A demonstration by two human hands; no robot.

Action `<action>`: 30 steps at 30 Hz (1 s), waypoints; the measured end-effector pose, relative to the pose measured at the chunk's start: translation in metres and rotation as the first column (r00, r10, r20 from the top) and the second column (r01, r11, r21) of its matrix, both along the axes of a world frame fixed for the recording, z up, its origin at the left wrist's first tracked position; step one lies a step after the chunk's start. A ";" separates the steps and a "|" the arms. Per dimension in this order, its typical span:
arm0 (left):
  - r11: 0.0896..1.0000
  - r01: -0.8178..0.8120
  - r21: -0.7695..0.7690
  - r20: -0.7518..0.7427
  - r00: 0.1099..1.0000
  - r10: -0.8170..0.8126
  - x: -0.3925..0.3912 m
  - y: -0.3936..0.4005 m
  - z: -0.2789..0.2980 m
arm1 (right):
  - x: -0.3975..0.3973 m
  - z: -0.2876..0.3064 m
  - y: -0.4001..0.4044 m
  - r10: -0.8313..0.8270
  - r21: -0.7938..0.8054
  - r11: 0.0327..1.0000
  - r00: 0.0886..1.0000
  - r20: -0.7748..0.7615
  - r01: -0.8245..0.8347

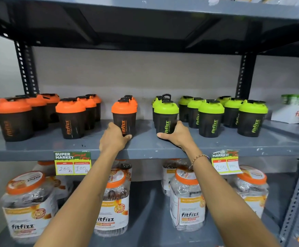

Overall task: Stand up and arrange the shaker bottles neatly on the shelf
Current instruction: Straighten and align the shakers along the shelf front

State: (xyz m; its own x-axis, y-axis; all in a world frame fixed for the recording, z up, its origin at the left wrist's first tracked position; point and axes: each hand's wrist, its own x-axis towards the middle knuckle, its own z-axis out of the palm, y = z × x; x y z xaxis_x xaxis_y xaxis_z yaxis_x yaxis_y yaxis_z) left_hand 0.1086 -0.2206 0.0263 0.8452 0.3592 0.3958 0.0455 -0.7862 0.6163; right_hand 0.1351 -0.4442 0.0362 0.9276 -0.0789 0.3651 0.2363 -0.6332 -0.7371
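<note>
Both forearms reach up over the jars to the shelf (145,145), left hand (114,138) wrapped round an orange-lid shaker (124,116), right hand (176,133) round a green-lid shaker (165,117), so probably mid-lineup, next nudging each flush with its row.

Both arms were bare, no sleeves in view. R wrist wore a thin beaded bracelet (198,157), gold/brown beads w/ a few pale ones. L wrist had nothing on it; no rings visible.
</note>
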 end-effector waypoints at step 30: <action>0.906 -0.377 -0.194 0.469 0.775 0.423 -0.073 0.236 0.008 | -0.053 0.017 0.257 0.301 0.050 0.951 0.950 0.088 -0.306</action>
State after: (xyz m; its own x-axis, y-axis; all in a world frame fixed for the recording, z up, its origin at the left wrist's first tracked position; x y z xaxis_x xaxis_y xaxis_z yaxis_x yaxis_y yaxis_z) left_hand 0.0357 0.0153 0.0345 0.3188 0.6723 0.6681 0.0195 -0.7094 0.7045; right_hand 0.0822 -0.1870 0.0529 0.8799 0.1771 0.4410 0.4687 -0.4761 -0.7440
